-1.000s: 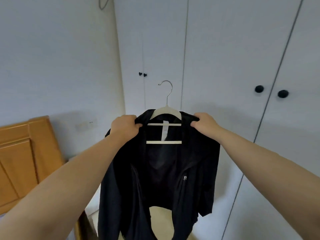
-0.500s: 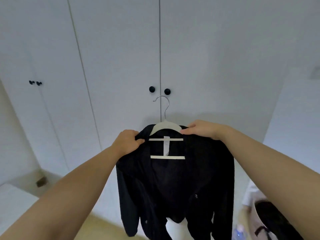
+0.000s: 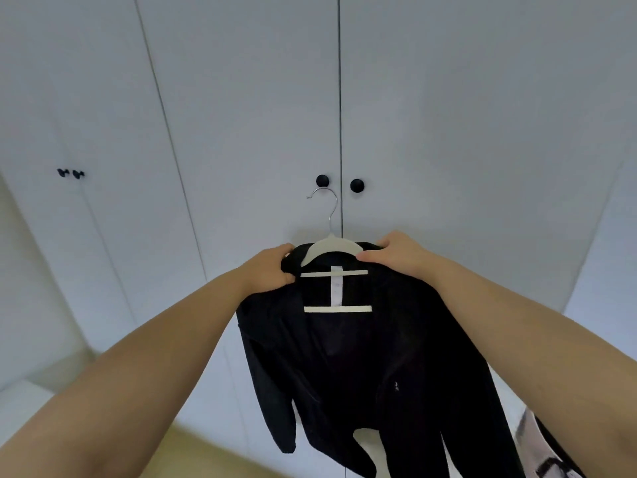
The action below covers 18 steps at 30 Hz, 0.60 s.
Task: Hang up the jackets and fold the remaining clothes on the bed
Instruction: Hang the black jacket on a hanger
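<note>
Black jacket (image 3: 362, 357) on hanger (image 3: 332, 244), left hand (image 3: 267, 272), right hand (image 3: 401, 251) gripping shoulders

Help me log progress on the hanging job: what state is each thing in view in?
black jacket, draped on the hanger, front open, held in the air
white hanger, inside the jacket's shoulders, hook free, not on any rail
left hand, grips one shoulder of the jacket
right hand, grips the other shoulder
wardrobe doors, shut
</note>
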Available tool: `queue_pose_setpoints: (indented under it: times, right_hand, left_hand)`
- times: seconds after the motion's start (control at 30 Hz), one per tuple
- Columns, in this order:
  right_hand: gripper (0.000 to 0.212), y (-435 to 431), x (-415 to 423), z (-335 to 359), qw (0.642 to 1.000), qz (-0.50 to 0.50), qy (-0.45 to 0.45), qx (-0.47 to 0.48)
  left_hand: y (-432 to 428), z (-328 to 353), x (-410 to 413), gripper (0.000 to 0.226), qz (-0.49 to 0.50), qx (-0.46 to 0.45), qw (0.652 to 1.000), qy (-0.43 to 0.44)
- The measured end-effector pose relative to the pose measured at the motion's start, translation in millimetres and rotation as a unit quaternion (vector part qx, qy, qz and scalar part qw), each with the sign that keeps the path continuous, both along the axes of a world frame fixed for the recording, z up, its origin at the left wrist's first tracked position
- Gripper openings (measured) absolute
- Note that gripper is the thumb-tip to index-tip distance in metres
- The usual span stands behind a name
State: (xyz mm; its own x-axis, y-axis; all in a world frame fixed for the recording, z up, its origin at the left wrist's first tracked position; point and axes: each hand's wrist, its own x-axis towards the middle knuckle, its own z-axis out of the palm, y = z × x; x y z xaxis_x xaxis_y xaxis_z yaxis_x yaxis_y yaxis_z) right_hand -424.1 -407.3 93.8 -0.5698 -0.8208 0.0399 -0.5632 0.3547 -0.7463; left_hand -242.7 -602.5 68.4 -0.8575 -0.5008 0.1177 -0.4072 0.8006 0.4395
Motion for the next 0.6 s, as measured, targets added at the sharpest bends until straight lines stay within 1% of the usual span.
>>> queue_pose_setpoints:
  times: [0.07, 0.17, 0.23, 0.27, 0.3, 0.33, 0.37, 0.4, 0.43, 0.47, 0.5, 0.53, 0.6]
  right_hand:
    - [0.034, -13, 3, -1, 1.0, -0.008, 0.005, -0.006]
    - [0.033, -32, 5, -2, 1.0, -0.015, 0.001, -0.02]
    - [0.036, -47, 6, -2, 0.999, -0.012, 0.015, -0.034]
    - [0.038, -57, 6, -2, 0.998, -0.016, 0.042, -0.036]
    - [0.04, -65, 6, -2, 0.995, -0.026, 0.093, -0.038]
    - [0.038, -72, 6, -2, 0.984, -0.046, 0.166, -0.045]
    - [0.033, -79, 4, -1, 0.96, -0.075, 0.26, -0.066]
    - [0.028, -86, 0, 1, 0.92, -0.107, 0.361, -0.112]
    - [0.025, -92, -6, 4, 0.87, -0.128, 0.448, -0.16]
    - [0.026, -97, -12, 7, 0.825, -0.14, 0.509, -0.203]
    - [0.028, -102, -18, 10, 0.793, -0.151, 0.543, -0.23]
    - [0.028, -108, -24, 12, 0.774, -0.166, 0.562, -0.241]
    - [0.027, -117, -29, 17, 0.766, -0.202, 0.565, -0.23]
  left_hand:
    - [-5, 5, -1, 0.031, -0.022, 0.032, 0.999, 0.008]
    - [-16, 12, -6, 0.024, -0.032, 0.124, 0.991, 0.041]
    - [-28, 13, -10, 0.023, -0.042, 0.104, 0.993, 0.044]
    - [-38, 11, -14, 0.022, -0.039, 0.082, 0.994, 0.054]
    - [-45, 10, -16, 0.021, -0.031, 0.066, 0.995, 0.074]
    - [-52, 9, -18, 0.021, -0.023, 0.059, 0.993, 0.098]
    - [-60, 9, -20, 0.02, -0.016, 0.057, 0.991, 0.121]
    - [-68, 9, -23, 0.02, -0.012, 0.052, 0.989, 0.14]
    - [-77, 9, -26, 0.02, -0.008, 0.043, 0.988, 0.151]
    - [-84, 9, -29, 0.021, -0.006, 0.032, 0.987, 0.155]
    - [-91, 9, -32, 0.022, -0.006, 0.022, 0.988, 0.154]
    - [-98, 9, -35, 0.023, -0.011, 0.016, 0.989, 0.15]
    - [-109, 10, -41, 0.023, -0.025, 0.017, 0.99, 0.14]
